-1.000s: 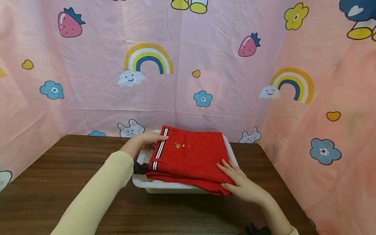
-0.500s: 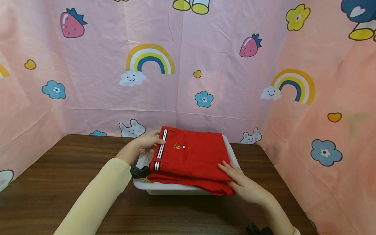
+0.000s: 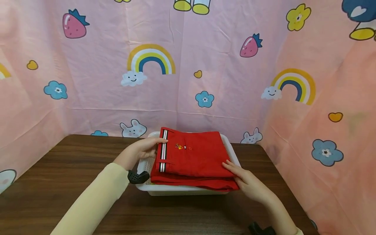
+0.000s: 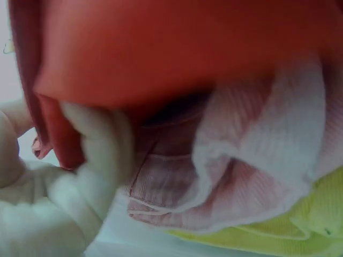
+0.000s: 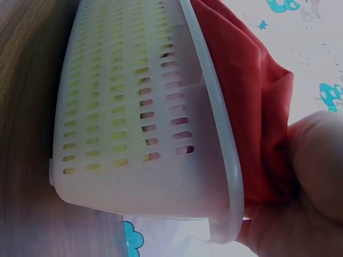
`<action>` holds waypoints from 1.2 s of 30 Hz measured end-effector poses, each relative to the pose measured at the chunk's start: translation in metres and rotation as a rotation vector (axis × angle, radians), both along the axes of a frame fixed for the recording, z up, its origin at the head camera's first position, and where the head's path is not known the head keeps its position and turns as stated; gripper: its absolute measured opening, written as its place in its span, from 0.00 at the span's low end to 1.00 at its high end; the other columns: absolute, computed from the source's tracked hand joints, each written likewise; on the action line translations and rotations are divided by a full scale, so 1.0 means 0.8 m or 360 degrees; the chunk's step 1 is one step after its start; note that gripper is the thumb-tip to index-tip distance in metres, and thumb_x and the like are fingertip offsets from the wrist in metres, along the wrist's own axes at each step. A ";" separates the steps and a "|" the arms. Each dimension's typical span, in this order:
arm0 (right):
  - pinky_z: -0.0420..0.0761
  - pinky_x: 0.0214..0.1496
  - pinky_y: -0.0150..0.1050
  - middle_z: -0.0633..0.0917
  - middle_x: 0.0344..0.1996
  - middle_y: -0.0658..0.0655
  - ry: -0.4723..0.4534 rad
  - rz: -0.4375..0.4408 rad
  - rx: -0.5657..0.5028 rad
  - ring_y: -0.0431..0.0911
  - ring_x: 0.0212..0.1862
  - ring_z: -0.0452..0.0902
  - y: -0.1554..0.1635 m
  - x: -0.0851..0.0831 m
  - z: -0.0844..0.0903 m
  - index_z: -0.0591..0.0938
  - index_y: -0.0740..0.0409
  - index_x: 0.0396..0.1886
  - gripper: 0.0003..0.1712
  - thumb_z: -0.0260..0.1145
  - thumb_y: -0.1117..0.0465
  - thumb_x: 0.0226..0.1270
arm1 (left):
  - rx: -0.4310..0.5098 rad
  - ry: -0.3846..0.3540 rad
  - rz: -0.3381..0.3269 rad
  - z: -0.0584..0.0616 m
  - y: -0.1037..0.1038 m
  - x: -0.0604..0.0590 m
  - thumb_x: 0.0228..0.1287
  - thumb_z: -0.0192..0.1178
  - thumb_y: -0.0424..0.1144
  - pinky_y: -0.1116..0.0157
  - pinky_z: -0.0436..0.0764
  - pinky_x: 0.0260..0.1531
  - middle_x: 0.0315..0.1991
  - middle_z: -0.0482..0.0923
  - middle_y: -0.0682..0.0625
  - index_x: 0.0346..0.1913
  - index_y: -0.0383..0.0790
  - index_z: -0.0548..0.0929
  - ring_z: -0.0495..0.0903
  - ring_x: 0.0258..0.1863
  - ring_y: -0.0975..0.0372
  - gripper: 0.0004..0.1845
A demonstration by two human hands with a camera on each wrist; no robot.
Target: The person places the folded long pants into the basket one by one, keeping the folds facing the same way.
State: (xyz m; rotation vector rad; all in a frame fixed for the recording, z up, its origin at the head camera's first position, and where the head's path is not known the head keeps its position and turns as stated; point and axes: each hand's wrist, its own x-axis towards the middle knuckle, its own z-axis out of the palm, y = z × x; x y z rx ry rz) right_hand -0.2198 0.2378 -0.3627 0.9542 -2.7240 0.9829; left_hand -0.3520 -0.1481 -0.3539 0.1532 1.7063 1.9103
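Note:
Folded red pants point(image 3: 195, 156) with a black-and-white striped waistband lie across the top of a white slotted basket point(image 3: 188, 190). My left hand point(image 3: 140, 150) grips the waistband end, thumb on top; in the left wrist view its fingers point(image 4: 102, 142) curl underneath the red cloth. At the near right corner, my right hand point(image 3: 249, 182) holds the folded edge, fingers lying over the top. The right wrist view has the red cloth point(image 5: 252, 112) bunched between thumb and palm, over the basket rim. Below the pants, the left wrist view shows pink-and-white ribbed cloth point(image 4: 257, 155) and yellow cloth point(image 4: 316, 209).
The basket stands on a dark wooden table point(image 3: 141, 212). A patterned pink fabric backdrop point(image 3: 182, 65) rises behind and on both sides of the table. Black straps sit at both wrists.
The waistband end of the pants has shifted slightly right with my left hand. At the near right corner, the hanging layer has drawn up, and my right thumb has slipped from sight.

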 end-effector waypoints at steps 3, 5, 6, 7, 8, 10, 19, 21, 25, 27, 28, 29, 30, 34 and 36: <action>0.60 0.68 0.44 0.65 0.69 0.62 -0.0030 0.0011 0.0015 0.56 0.70 0.57 0.001 -0.002 -0.001 0.70 0.58 0.68 0.32 0.48 0.79 0.66 | -0.0117 -0.0053 -0.0009 0.004 0.003 0.004 0.73 0.49 0.42 0.48 0.78 0.47 0.53 0.73 0.39 0.68 0.30 0.54 0.81 0.44 0.53 0.29; 0.60 0.67 0.51 0.64 0.69 0.62 -0.0049 0.0031 0.0032 0.57 0.70 0.56 0.000 -0.003 -0.002 0.70 0.56 0.68 0.33 0.47 0.79 0.65 | -0.0175 -0.0102 0.0017 0.005 0.005 0.006 0.72 0.50 0.41 0.48 0.78 0.46 0.51 0.74 0.38 0.67 0.30 0.55 0.81 0.43 0.52 0.28; 0.59 0.66 0.54 0.64 0.69 0.62 -0.0058 0.0041 0.0041 0.58 0.70 0.55 0.000 -0.003 -0.002 0.70 0.55 0.68 0.33 0.47 0.79 0.65 | -0.0196 -0.0127 0.0039 0.006 0.006 0.007 0.72 0.50 0.41 0.48 0.78 0.45 0.50 0.75 0.39 0.66 0.30 0.56 0.82 0.42 0.52 0.28; 0.59 0.66 0.57 0.64 0.69 0.62 -0.0064 0.0053 0.0049 0.59 0.70 0.54 0.000 -0.003 -0.002 0.71 0.54 0.68 0.34 0.48 0.79 0.65 | -0.0214 -0.0137 0.0056 0.006 0.007 0.007 0.72 0.50 0.39 0.48 0.78 0.45 0.49 0.76 0.38 0.66 0.29 0.56 0.82 0.42 0.52 0.27; 0.58 0.65 0.60 0.64 0.69 0.62 -0.0068 0.0062 0.0056 0.59 0.70 0.54 -0.001 -0.003 -0.001 0.71 0.53 0.68 0.34 0.48 0.79 0.64 | -0.0241 -0.0131 0.0076 0.006 0.009 0.008 0.73 0.50 0.38 0.49 0.79 0.44 0.48 0.76 0.38 0.66 0.29 0.56 0.82 0.41 0.52 0.26; 0.56 0.65 0.62 0.64 0.69 0.61 -0.0066 0.0075 0.0069 0.59 0.70 0.54 -0.001 -0.002 -0.001 0.72 0.50 0.67 0.35 0.48 0.79 0.64 | -0.0304 -0.0091 0.0118 0.005 0.013 0.008 0.72 0.50 0.36 0.49 0.79 0.44 0.47 0.76 0.38 0.66 0.30 0.55 0.82 0.41 0.52 0.26; 0.50 0.70 0.54 0.68 0.68 0.57 0.0113 0.0143 0.0080 0.57 0.69 0.58 0.002 -0.001 -0.011 0.75 0.45 0.65 0.35 0.49 0.78 0.65 | -0.0576 0.0071 0.0276 0.004 0.030 0.007 0.70 0.51 0.33 0.51 0.81 0.41 0.49 0.72 0.36 0.66 0.33 0.53 0.80 0.44 0.48 0.27; 0.49 0.71 0.50 0.69 0.67 0.56 0.0146 0.0165 0.0080 0.58 0.69 0.58 0.005 -0.002 -0.015 0.75 0.45 0.65 0.34 0.49 0.78 0.65 | -0.0569 0.0096 0.0267 0.003 0.029 0.008 0.71 0.51 0.33 0.51 0.81 0.41 0.50 0.72 0.35 0.66 0.32 0.53 0.79 0.46 0.48 0.27; 0.42 0.72 0.43 0.69 0.67 0.55 0.0147 0.0220 0.0046 0.59 0.69 0.57 0.011 0.000 -0.021 0.73 0.45 0.67 0.29 0.54 0.71 0.69 | -0.0492 0.0124 0.0213 -0.002 0.024 0.008 0.72 0.51 0.36 0.51 0.81 0.42 0.53 0.72 0.34 0.68 0.32 0.51 0.79 0.47 0.49 0.29; 0.40 0.72 0.39 0.68 0.68 0.55 0.0124 0.0241 0.0028 0.59 0.69 0.56 0.013 0.001 -0.023 0.73 0.45 0.67 0.27 0.59 0.63 0.70 | -0.0401 0.0108 0.0209 -0.003 0.021 0.008 0.72 0.50 0.36 0.51 0.81 0.42 0.56 0.70 0.33 0.71 0.36 0.48 0.79 0.47 0.49 0.32; 0.39 0.72 0.39 0.68 0.68 0.55 0.0118 0.0253 0.0023 0.59 0.69 0.56 0.014 0.001 -0.023 0.72 0.45 0.68 0.28 0.62 0.59 0.68 | -0.0359 0.0105 0.0205 -0.003 0.019 0.008 0.73 0.49 0.35 0.50 0.81 0.41 0.58 0.68 0.32 0.73 0.39 0.45 0.79 0.47 0.49 0.33; 0.39 0.72 0.38 0.68 0.68 0.55 0.0112 0.0262 0.0022 0.59 0.70 0.56 0.015 0.001 -0.023 0.72 0.44 0.68 0.29 0.65 0.55 0.67 | -0.0319 0.0098 0.0205 -0.003 0.017 0.008 0.73 0.48 0.34 0.50 0.81 0.41 0.60 0.65 0.31 0.74 0.42 0.42 0.78 0.47 0.49 0.35; 0.38 0.72 0.37 0.68 0.68 0.54 0.0104 0.0266 0.0021 0.58 0.70 0.56 0.015 0.001 -0.023 0.72 0.43 0.68 0.31 0.66 0.53 0.65 | -0.0281 0.0084 0.0216 -0.003 0.016 0.008 0.73 0.48 0.33 0.49 0.81 0.41 0.61 0.63 0.31 0.75 0.45 0.39 0.78 0.47 0.49 0.36; 0.37 0.72 0.36 0.67 0.68 0.56 0.0104 0.0302 0.0020 0.59 0.70 0.55 0.015 0.000 -0.021 0.73 0.44 0.67 0.33 0.69 0.51 0.61 | -0.0246 0.0104 0.0243 -0.001 0.016 0.007 0.72 0.46 0.30 0.49 0.81 0.40 0.66 0.55 0.31 0.76 0.52 0.34 0.76 0.46 0.48 0.41; 0.36 0.72 0.36 0.67 0.68 0.56 0.0105 0.0326 0.0011 0.59 0.70 0.55 0.015 0.000 -0.021 0.73 0.46 0.67 0.33 0.69 0.51 0.61 | -0.0241 0.0107 0.0266 0.000 0.016 0.006 0.72 0.47 0.29 0.49 0.81 0.40 0.66 0.54 0.32 0.76 0.53 0.34 0.76 0.45 0.49 0.42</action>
